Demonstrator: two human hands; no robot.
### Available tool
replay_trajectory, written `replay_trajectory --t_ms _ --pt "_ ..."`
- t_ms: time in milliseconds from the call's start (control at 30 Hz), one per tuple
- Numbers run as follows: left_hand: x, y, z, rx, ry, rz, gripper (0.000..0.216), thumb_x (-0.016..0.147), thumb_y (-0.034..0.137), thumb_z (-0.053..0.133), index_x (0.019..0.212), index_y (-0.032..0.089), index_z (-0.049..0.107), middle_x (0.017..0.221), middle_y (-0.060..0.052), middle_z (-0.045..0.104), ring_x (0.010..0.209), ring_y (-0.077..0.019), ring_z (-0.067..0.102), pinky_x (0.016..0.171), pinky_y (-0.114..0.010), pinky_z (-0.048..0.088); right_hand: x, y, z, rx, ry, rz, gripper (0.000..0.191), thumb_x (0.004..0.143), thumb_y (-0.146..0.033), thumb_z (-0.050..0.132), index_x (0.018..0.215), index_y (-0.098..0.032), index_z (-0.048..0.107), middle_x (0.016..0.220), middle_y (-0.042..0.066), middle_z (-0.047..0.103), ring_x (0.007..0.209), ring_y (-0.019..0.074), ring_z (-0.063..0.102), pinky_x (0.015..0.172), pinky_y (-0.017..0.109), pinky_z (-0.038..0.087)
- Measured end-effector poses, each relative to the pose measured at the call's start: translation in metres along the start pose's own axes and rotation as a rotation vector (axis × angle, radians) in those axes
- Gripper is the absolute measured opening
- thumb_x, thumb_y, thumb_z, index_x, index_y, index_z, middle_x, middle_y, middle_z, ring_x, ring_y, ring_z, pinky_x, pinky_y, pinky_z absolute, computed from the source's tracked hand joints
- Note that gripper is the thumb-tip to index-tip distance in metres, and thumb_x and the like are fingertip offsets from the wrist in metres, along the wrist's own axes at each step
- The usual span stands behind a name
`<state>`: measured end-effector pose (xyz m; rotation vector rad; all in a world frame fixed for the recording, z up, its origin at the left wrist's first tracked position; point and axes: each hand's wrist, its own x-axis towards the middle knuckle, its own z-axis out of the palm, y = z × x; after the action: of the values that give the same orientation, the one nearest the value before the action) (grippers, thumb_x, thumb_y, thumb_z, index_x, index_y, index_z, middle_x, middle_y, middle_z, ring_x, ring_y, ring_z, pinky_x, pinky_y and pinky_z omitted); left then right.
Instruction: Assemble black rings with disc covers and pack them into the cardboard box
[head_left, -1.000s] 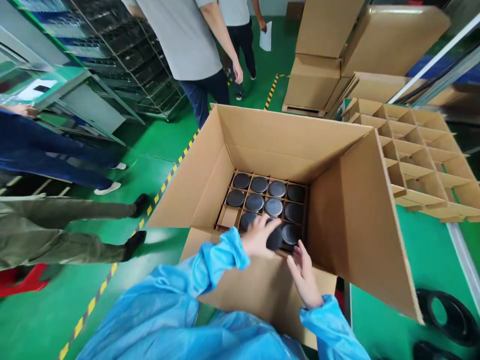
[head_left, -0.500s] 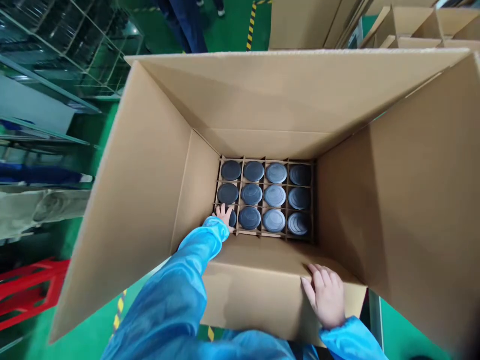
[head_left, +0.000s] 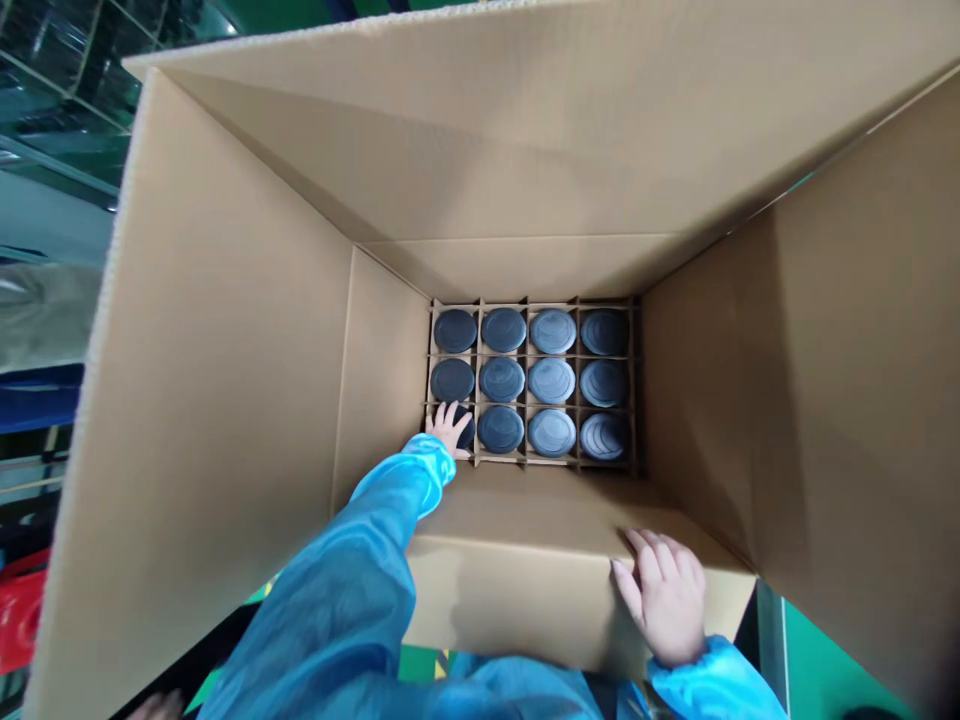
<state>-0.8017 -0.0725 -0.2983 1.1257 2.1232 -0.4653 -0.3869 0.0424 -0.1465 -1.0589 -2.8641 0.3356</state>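
A deep cardboard box [head_left: 225,300] stands open before me. At its bottom a cardboard divider grid [head_left: 526,380] holds several round dark lids [head_left: 552,381], one per compartment, in three rows. What lies beneath the lids is hidden. My left hand [head_left: 448,430] reaches down to the near left compartment. Its fingers are spread over a dark round lid [head_left: 466,432] there, which they partly cover. On the folded edge of the box's near flap [head_left: 510,600] rests my right hand [head_left: 667,597], fingers laid over the fold and thumb apart on the outer side.
Tall flaps rise on the left, far and right [head_left: 885,330] sides. Left of the box are metal racks [head_left: 67,90] and a red object [head_left: 22,610]. A blurred hand [head_left: 157,706], apparently another person's, shows at the lower left. The floor [head_left: 832,650] is green.
My view has moved closer over the box, so it fills more of the picture. My left hand stays at the near left lid; my right hand stays on the near flap.
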Motion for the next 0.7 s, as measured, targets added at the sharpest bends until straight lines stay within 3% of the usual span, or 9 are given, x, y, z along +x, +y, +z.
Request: replay_trajectory --t_ms 67,200,333,433,700 --pt "-0.002 -0.001 0.001 0.001 0.003 0.033 0.089 0.069 0.037 0.085 0.147 0.033 0.043 0.165 -0.009 0.021 0.151 -0.0364 0.013 0.120 -0.057 0.020 -0.001 0.001 0.001 -0.001 -0.003 0.002 0.044 0.096 -0.049 0.048 0.116 -0.014 0.066 0.109 0.014 0.069 0.102 0.0298 0.057 0.094 0.043 0.039" --pt "-0.004 -0.006 0.000 -0.008 0.047 -0.035 0.081 0.074 0.033 0.080 0.147 0.022 0.046 0.161 -0.018 0.026 0.147 -0.0407 0.023 0.116 -0.059 0.026 -0.003 0.001 0.002 0.001 -0.022 0.013 0.043 0.096 -0.049 0.048 0.116 -0.015 0.066 0.108 0.013 0.069 0.102 0.0299 0.057 0.094 0.043 0.039" --pt "0.007 -0.009 -0.007 -0.040 0.146 -0.071 0.062 0.097 0.040 0.045 0.153 0.015 0.035 0.162 -0.016 0.026 0.149 -0.0303 0.024 0.122 -0.044 0.020 -0.004 0.002 0.004 0.002 -0.007 0.015 0.044 0.096 -0.050 0.048 0.116 -0.016 0.066 0.109 0.013 0.069 0.100 0.0301 0.057 0.094 0.044 0.039" --pt "0.024 -0.007 -0.008 -0.057 0.185 -0.124 0.063 0.100 0.035 0.032 0.156 0.007 0.025 0.163 -0.019 0.024 0.150 -0.0305 0.021 0.123 -0.044 0.016 -0.003 0.003 0.004 -0.005 0.032 -0.010 0.045 0.096 -0.051 0.048 0.115 -0.014 0.066 0.106 0.014 0.069 0.098 0.0304 0.057 0.092 0.044 0.040" --pt "0.050 -0.010 0.001 -0.069 0.158 -0.154 0.070 0.097 0.044 0.035 0.160 0.020 0.013 0.168 -0.007 0.008 0.153 -0.0328 0.008 0.122 -0.060 0.007 -0.003 0.001 0.007 -0.013 0.073 -0.023 0.043 0.095 -0.050 0.049 0.113 -0.015 0.066 0.105 0.015 0.069 0.098 0.0311 0.058 0.092 0.045 0.040"
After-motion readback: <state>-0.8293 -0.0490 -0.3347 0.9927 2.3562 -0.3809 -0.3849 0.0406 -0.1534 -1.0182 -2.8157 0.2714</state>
